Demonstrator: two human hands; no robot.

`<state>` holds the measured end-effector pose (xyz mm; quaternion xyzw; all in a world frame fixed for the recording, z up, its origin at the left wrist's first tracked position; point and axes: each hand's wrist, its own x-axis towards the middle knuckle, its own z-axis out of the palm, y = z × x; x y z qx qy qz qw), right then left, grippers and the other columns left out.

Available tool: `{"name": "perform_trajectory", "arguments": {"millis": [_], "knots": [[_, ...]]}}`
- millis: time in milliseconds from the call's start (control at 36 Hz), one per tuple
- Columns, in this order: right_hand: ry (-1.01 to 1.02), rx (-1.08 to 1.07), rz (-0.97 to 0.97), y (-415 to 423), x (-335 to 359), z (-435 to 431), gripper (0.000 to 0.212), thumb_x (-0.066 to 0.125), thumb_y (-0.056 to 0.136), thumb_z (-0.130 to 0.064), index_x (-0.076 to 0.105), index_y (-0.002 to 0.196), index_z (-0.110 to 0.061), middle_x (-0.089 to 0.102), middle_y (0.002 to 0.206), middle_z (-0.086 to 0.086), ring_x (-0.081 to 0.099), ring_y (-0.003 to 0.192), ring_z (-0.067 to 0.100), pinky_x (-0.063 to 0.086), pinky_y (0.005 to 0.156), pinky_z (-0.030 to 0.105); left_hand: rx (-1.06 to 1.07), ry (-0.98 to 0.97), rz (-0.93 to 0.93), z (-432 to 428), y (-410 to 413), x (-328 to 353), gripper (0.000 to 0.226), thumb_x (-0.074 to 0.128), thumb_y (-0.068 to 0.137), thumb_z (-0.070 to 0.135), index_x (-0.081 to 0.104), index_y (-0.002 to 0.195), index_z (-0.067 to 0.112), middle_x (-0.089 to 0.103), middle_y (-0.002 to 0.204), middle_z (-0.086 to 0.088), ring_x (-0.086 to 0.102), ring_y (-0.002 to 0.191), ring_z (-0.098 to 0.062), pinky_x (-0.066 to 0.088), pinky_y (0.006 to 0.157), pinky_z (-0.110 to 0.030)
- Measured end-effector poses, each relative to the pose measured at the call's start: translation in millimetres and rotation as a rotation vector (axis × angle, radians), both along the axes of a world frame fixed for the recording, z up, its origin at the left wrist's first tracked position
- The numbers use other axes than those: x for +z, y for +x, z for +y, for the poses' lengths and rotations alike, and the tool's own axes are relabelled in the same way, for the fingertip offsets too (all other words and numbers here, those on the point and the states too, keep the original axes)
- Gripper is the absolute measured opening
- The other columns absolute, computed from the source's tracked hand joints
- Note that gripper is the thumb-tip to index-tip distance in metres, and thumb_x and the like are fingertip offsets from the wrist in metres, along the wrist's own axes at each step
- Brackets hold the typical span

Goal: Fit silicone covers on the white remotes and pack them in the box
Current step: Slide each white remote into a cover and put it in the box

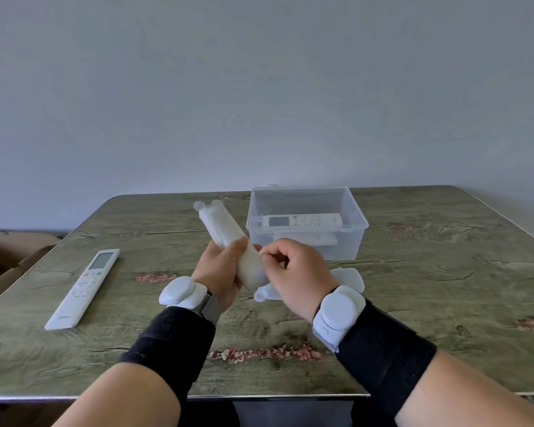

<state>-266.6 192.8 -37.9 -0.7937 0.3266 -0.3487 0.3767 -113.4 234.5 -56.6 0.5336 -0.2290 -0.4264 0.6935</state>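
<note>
Above the table point(444, 272), left hand point(218, 272) grips a remote point(224, 231) as right hand point(295, 274) pinches its cover point(253, 274) end; the fit likely needs seating before the box point(362, 225).

Black fabric cuffs point(167, 343) on both forearms; white round devices point(179, 291) on grey straps point(211, 309) at wrists

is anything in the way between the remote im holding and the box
Nothing visible. The covered remote, held by left hand and right hand, is just short of the lidless clear box; a packed remote already lies inside.
</note>
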Motion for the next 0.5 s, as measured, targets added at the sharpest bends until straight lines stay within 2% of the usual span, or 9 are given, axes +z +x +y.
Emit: {"name": "perform_trajectory", "arguments": {"millis": [111, 167, 222, 306, 389, 500], "knots": [[-0.134, -0.017, 0.054, -4.4, 4.8, -2.3, 0.013, 0.062, 0.094, -0.024, 0.074, 0.096, -0.029, 0.073, 0.094, -0.015, 0.064, 0.082, 0.004, 0.048, 0.077, 0.017, -0.034, -0.013, -0.031, 1.1, -1.2, 1.9, 0.012, 0.057, 0.103, 0.015, 0.058, 0.113, 0.009, 0.079, 0.083, -0.008, 0.077, 0.077, -0.022, 0.063, 0.066, -0.04], [-0.213, -0.029, 0.046, -5.2, 4.7, -3.3, 0.011, 0.064, 0.093, -0.024, 0.073, 0.097, -0.027, 0.066, 0.1, -0.012, 0.056, 0.086, 0.002, 0.042, 0.08, 0.011, -0.028, -0.017, -0.042, 1.3, -0.6, 3.1, 0.016, 0.057, 0.103, 0.016, 0.056, 0.118, 0.01, 0.079, 0.085, -0.009, 0.077, 0.076, -0.025, 0.062, 0.066, -0.042], [-0.241, -0.093, 0.021, -7.4, 6.9, -8.8, 0.007, 0.064, 0.093, -0.025, 0.071, 0.097, -0.026, 0.054, 0.1, -0.004, 0.046, 0.083, 0.002, 0.035, 0.078, 0.004, -0.014, -0.024, -0.049, 2.5, 0.6, 2.3, 0.019, 0.058, 0.102, 0.015, 0.049, 0.12, 0.013, 0.077, 0.084, -0.013, 0.074, 0.07, -0.031, 0.061, 0.066, -0.048], [-0.238, -0.13, 0.077, -12.3, 11.3, -20.6, 0.009, 0.061, 0.096, -0.03, 0.065, 0.103, -0.027, 0.054, 0.092, -0.006, 0.049, 0.078, 0.003, 0.035, 0.07, 0.015, -0.014, -0.05, -0.026, 7.4, 1.2, 0.3, 0.022, 0.057, 0.104, 0.018, 0.045, 0.122, 0.015, 0.077, 0.085, -0.018, 0.072, 0.069, -0.033, 0.06, 0.067, -0.047], [-0.116, -0.057, 0.17, -11.0, 8.0, -22.4, 0.021, 0.06, 0.096, -0.039, 0.06, 0.113, -0.027, 0.058, 0.084, -0.01, 0.053, 0.075, 0.002, 0.039, 0.07, 0.025, -0.036, -0.062, -0.059, 8.0, -4.5, 3.3, 0.024, 0.049, 0.108, 0.034, 0.047, 0.124, 0.016, 0.079, 0.093, -0.017, 0.077, 0.082, -0.033, 0.063, 0.066, -0.047], [0.157, 0.03, 0.165, -5.2, -0.5, -18.5, 0.029, 0.063, 0.088, -0.054, 0.059, 0.109, -0.036, 0.068, 0.085, -0.008, 0.066, 0.077, 0.008, 0.053, 0.071, 0.033, -0.005, 0.017, -0.123, 3.4, -16.5, 11.0, 0.039, 0.037, 0.11, 0.044, 0.057, 0.123, 0.014, 0.08, 0.101, -0.016, 0.077, 0.097, -0.034, 0.06, 0.089, -0.054]]}}
